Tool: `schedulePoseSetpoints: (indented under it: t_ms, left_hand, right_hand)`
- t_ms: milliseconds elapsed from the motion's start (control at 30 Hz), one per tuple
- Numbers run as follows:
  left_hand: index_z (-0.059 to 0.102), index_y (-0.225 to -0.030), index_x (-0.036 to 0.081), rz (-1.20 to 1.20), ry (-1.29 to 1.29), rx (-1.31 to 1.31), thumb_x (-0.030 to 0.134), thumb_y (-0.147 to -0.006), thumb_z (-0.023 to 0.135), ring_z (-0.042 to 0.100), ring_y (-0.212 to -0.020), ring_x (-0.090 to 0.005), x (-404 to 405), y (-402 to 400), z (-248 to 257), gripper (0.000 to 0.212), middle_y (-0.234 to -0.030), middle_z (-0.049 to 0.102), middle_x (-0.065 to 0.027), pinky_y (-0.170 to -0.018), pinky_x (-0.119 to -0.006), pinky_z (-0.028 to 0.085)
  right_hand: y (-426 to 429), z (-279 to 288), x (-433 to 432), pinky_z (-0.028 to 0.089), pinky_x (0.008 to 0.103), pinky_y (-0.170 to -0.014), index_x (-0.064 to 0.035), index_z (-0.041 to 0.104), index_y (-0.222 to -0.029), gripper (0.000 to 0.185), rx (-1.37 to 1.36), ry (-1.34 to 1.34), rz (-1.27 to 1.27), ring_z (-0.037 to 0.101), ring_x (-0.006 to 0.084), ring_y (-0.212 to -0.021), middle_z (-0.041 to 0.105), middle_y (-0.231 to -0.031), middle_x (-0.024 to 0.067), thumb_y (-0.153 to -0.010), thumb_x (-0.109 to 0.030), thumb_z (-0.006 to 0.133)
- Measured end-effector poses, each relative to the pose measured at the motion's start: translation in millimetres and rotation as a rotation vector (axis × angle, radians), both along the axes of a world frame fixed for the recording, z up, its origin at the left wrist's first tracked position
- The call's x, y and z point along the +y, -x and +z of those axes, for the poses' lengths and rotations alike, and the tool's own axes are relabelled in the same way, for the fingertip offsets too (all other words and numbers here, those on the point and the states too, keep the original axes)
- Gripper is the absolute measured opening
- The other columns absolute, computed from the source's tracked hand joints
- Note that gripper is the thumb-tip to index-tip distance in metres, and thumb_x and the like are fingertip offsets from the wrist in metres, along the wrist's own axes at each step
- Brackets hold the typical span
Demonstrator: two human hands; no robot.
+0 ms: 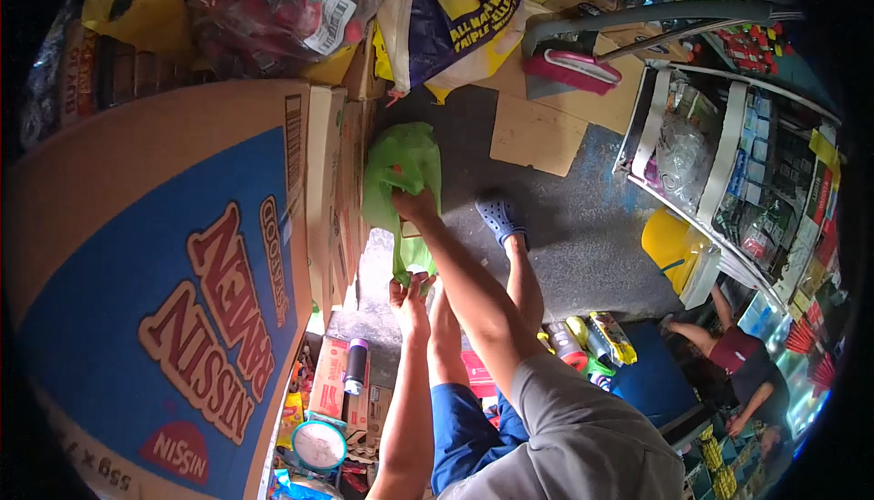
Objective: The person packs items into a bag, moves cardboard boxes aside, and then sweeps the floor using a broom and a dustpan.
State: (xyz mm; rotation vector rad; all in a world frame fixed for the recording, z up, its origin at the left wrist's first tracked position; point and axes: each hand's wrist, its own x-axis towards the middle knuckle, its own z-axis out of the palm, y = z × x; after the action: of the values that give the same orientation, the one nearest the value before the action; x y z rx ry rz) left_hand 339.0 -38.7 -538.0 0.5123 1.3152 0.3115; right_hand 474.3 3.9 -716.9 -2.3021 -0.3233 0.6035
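A green plastic bag (403,152) hangs in front of my legs, beside a stack of cartons. My left hand (410,295) pinches the near end of the bag between thumb and fingers. At the bag's middle, my right hand (415,205) is partly covered by the folds of green film, its fingers hidden. Whether it grips the film or something inside, I cannot tell. A small brownish, box-like edge shows through the bag just below that hand, and a reddish spot shows above it.
A large Nissin Ramen carton (198,309) fills the left. A pink-headed broom (573,71) leans over flattened cardboard (539,133). Shelving with packaged goods (710,152) and a yellow container (666,244) stand right. Another person (744,363) is at lower right. A dark tumbler (356,365) stands on cartons.
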Motion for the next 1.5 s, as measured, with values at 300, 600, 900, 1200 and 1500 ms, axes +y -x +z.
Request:
schedulePoseSetpoints:
  t_ms: [300,600,900,1200,1500]
  left_hand:
    - [0.053,-0.102,0.005,0.123,0.071,0.030,0.005,-0.090,0.054,0.063,-0.090,-0.0206,-2,-3,9,0.012,-0.096,0.063,-0.0095,-0.083,-0.033,0.050]
    - [0.048,-0.120,0.005,0.094,0.297,-0.124,0.027,-0.096,0.040,0.056,-0.101,-0.0264,-60,36,8,0.034,-0.114,0.056,-0.0136,-0.088,-0.039,0.047]
    - [0.047,-0.114,0.015,0.214,0.549,-0.283,0.002,-0.083,0.059,0.051,-0.109,-0.0247,-38,-77,33,0.036,-0.109,0.051,-0.0016,-0.095,-0.044,0.041]
    - [0.042,-0.130,0.018,0.146,0.334,-0.343,0.014,-0.084,0.062,0.033,-0.129,-0.0263,23,-69,9,0.049,-0.134,0.043,0.0000,-0.105,-0.049,0.024]
    - [0.038,-0.135,0.017,0.240,0.160,-0.570,0.020,-0.085,0.060,0.032,-0.130,-0.0257,55,-38,26,0.055,-0.140,0.037,-0.0010,-0.103,-0.050,0.022]
  right_hand:
    - [-63,82,10,0.047,0.0365,-0.078,-0.0045,0.061,-0.103,0.026,0.802,-0.429,-0.451,0.061,0.0308,-0.097,0.062,-0.109,0.0174,-0.080,-0.018,0.064]
    - [7,218,37,0.044,0.0430,-0.091,0.0012,0.054,-0.114,0.046,0.503,0.024,0.234,0.057,0.0390,-0.103,0.059,-0.111,0.0228,-0.083,-0.033,0.056]
    - [42,220,17,0.050,0.0445,-0.080,0.0076,0.060,-0.099,0.046,0.583,0.317,0.716,0.062,0.0408,-0.090,0.063,-0.096,0.0280,-0.077,-0.032,0.053]
    - [76,182,26,0.048,0.0438,-0.048,-0.0078,0.062,-0.058,0.010,0.021,0.048,1.215,0.062,0.0293,-0.058,0.061,-0.061,0.0102,-0.061,-0.017,0.064]
    - [117,192,10,0.047,0.0447,-0.059,-0.0091,0.062,-0.070,0.011,0.129,0.234,1.343,0.062,0.0285,-0.066,0.063,-0.070,0.0104,-0.067,-0.020,0.062]
